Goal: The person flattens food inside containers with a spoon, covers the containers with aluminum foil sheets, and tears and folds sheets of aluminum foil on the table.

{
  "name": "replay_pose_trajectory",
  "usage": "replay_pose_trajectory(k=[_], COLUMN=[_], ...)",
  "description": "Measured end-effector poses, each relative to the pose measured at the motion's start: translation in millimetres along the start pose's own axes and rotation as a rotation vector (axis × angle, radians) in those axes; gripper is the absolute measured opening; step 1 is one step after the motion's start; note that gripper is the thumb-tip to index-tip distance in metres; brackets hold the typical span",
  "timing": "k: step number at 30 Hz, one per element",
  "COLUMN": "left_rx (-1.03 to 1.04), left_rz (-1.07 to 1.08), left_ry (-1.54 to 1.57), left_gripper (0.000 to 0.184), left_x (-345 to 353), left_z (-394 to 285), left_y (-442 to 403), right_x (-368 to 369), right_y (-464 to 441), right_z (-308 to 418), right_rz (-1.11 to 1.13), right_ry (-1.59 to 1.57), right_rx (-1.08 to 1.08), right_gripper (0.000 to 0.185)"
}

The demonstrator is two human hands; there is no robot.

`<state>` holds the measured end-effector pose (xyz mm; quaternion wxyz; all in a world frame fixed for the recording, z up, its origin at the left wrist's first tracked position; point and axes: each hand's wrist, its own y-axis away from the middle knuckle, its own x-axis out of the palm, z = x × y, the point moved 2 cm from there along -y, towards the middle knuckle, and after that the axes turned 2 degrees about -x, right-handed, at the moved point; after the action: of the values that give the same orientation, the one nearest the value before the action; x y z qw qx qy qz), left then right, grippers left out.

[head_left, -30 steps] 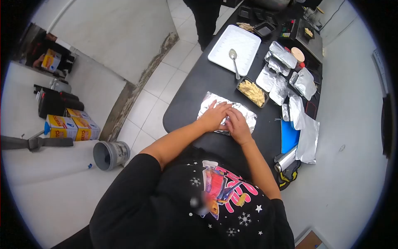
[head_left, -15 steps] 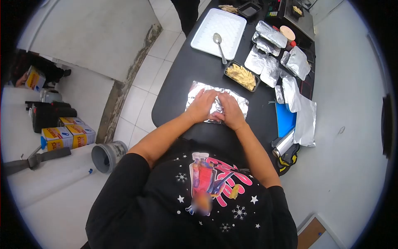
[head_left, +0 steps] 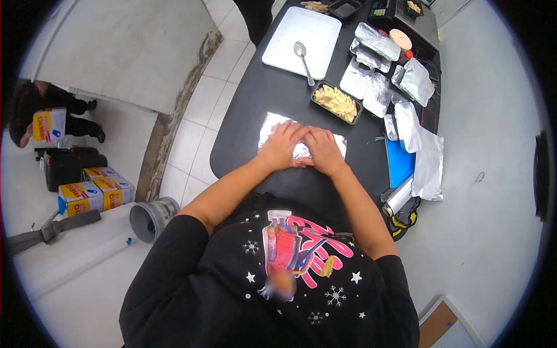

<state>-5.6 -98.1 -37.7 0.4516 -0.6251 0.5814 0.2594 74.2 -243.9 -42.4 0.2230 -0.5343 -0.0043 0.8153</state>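
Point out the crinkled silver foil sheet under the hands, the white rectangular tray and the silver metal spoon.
Crinkled silver foil sheet (head_left: 301,151), head view: exposed patch near its centre.
White rectangular tray (head_left: 317,39), head view: bare inner base.
Silver metal spoon (head_left: 304,64), head view: handle, near the bowl.

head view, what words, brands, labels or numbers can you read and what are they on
Yellow-and-white boxes: red lettering that seems to end in "TO"; the rest is too blurred.
Box held in the background: large letters, too blurred.
Black shirt: pink lettering, too stylised and distorted.
Foil sheet under the left hand and right hand: no text visible.
No numbers readable.
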Motion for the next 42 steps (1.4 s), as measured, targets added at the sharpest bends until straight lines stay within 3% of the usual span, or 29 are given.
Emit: replay_pose_trajectory(k=[7, 20, 23, 28, 35, 42], left_rx=[-0.074, 0.093, 0.129, -0.039, 0.006, 0.089], left_rz=[0.097, -0.001, -0.033, 0.034, 0.128, -0.033], left_ry=[0.021, 0.331, 0.375, 0.517, 0.428, 0.581], left_gripper=[0.088, 0.073, 0.075, 0.079, 0.084, 0.086], left_x=[-6.2, 11.2, 10.8, 20.7, 19.2, 14.7], left_z=[10.0, 49.4, 52.9, 61.2, 70.1, 70.1], left_y=[-0.2, 7.0, 7.0, 13.6, 14.9, 10.5], right_x=[-11.6, 19.0, 23.4, 18.8, 22.3, 19.1], right_y=[-1.4, 27.6, 41.3, 36.2, 41.9, 38.7], right_z=[-6.7, -27.9, -36.4, -31.4, -29.0, -31.0], right_rz=[0.226, -0.083, -0.058, -0.064, -0.041, -0.087], right_ry=[-0.049, -0.307, -0.355, -0.197, -0.191, -0.312], right_rx=[0.135, 0.191, 0.243, 0.226, 0.424, 0.408], right_gripper=[0.079, 0.085, 0.087, 0.089, 0.096, 0.112])
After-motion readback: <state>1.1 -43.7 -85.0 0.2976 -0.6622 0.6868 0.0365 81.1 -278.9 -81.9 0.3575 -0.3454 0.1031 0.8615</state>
